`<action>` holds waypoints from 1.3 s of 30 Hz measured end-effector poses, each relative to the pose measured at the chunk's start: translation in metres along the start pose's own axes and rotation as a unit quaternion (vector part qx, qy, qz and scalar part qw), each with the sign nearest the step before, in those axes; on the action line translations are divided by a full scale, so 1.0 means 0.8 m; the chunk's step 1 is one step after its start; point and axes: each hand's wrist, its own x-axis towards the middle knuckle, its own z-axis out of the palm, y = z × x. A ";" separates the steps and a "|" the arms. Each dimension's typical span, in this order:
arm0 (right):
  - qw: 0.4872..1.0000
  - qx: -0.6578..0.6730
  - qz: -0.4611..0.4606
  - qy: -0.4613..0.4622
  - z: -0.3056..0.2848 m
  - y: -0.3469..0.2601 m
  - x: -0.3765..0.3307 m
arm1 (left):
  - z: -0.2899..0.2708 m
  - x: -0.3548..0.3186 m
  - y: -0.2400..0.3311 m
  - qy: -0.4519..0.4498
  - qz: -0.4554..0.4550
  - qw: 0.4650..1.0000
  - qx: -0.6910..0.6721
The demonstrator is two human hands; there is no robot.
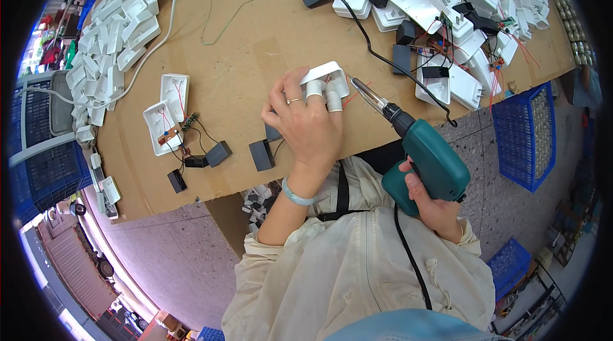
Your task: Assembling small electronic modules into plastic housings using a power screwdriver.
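While the left hand point(310, 125) grips a white casing point(327, 79) and the right hand point(426, 197) a teal screwdriver point(421, 152), unassembled casings point(167, 110) wait at nine o'clock.

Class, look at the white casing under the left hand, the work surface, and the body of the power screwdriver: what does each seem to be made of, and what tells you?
White casing: probably moulded plastic, smooth, with crisp thin walls. Work surface: looks like brown corrugated cardboard, matte, with a crease. Power screwdriver, held in the right hand: teal plastic body, slight sheen; its bit appears to be bright metal.
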 end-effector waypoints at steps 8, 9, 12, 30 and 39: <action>1.000 0.014 0.012 0.007 0.000 -0.005 -0.002 | 0.002 0.000 -0.001 0.001 -0.001 1.000 0.003; 1.000 0.010 0.010 0.006 -0.001 -0.004 -0.002 | 0.002 0.000 -0.001 -0.001 -0.004 1.000 0.005; 1.000 0.009 0.010 0.007 0.000 -0.004 -0.001 | -0.001 0.002 -0.003 -0.009 -0.015 1.000 -0.003; 0.996 0.046 0.017 0.072 0.008 0.004 0.014 | -0.103 0.043 -0.193 0.035 -0.148 0.930 0.335; 0.981 0.045 0.005 0.189 -0.011 -0.007 0.022 | -0.062 0.136 -0.023 -0.225 0.124 0.965 0.043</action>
